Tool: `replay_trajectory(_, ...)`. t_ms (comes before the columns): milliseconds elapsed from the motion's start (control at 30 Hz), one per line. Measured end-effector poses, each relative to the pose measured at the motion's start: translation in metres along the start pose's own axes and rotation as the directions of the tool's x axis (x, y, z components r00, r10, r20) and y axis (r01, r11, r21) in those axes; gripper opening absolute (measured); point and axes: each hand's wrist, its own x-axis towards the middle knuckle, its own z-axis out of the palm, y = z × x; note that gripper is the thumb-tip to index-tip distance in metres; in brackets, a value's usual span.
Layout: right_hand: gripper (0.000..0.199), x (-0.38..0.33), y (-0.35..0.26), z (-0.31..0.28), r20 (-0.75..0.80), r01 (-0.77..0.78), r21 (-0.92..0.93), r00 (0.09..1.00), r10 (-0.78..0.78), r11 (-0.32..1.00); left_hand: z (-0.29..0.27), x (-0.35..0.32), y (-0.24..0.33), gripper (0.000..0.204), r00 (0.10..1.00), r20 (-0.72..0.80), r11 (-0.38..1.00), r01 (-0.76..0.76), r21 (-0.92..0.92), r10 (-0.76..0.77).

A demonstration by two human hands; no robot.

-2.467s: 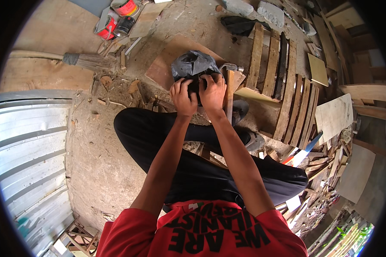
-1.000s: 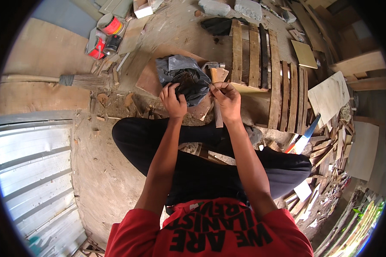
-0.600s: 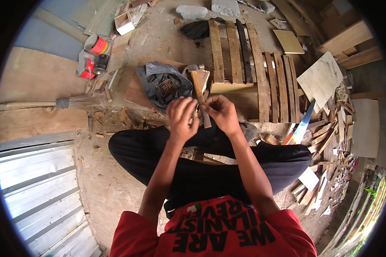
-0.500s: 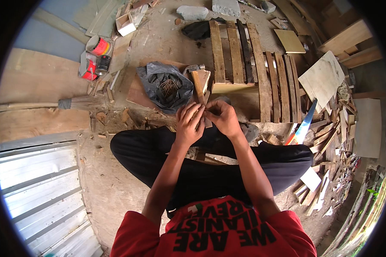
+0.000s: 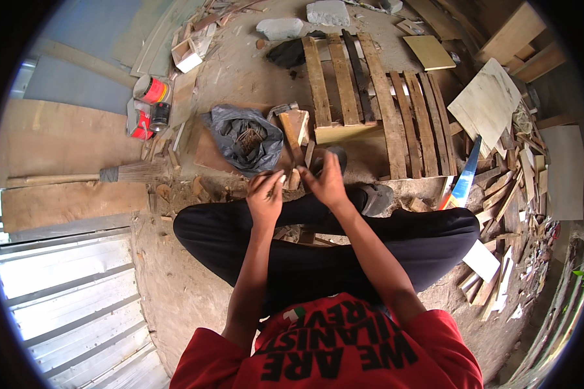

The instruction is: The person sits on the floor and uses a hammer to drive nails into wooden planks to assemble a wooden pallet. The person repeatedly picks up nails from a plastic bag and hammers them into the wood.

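Observation:
My left hand (image 5: 265, 198) is closed, fingers pinched together in front of the bag; anything in them is too small to make out. My right hand (image 5: 329, 180) has its thumb and fingers apart, beside the lower end of a hammer (image 5: 291, 137). The hammer's wooden handle points toward me and its metal head lies at the far end, over wooden blocks (image 5: 300, 120). Left of it sits an open dark plastic bag (image 5: 224, 123) with many thin brown nails (image 5: 250, 138) inside. A short piece of wood (image 5: 294, 179) shows between my hands.
A slatted wooden pallet (image 5: 394, 123) lies ahead to the right. Beyond my right knee are a handsaw (image 5: 466, 175) and heaped wood scraps (image 5: 499, 201). On the left are a broom (image 5: 130, 173) and paint cans (image 5: 151, 89). My crossed legs (image 5: 227, 240) lie below my hands.
My hands were together at the hammer handle's lower end and have come apart. The left moved down and left; the right has opened its fingers. The whole view has shifted slightly.

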Motion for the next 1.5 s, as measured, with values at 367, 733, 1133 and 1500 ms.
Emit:
replay_trajectory(367, 0.038, -0.001, 0.004, 0.005, 0.262, -0.433, 0.294, 0.894, 0.364, 0.852, 0.006, 0.017, 0.009, 0.022, 0.922, -0.062, 0.82, 0.307, -0.484, -0.382)
replay_trajectory(733, 0.037, 0.018, 0.046, -0.132, -0.202, -0.412, 0.238, 0.865, 0.46, 0.88, 0.097, 0.083, 0.085, 0.035, 0.893, 0.253, 0.496, 0.421, -0.76, -0.372)
replay_trajectory(1133, 0.048, -0.014, 0.138, -0.198, -0.443, -0.621, 0.214, 0.627, 0.641, 0.754, 0.233, 0.103, 0.132, 0.024, 0.857, 0.475, 0.526, 0.502, -0.686, -0.198)
replay_trajectory(1500, 0.038, -0.018, 0.141, -0.195, -0.415, -0.583, 0.006, 0.738, 0.533, 0.812, 0.323, 0.088, 0.114, 0.019, 0.82, 0.532, 0.605, 0.537, -0.587, -0.212)
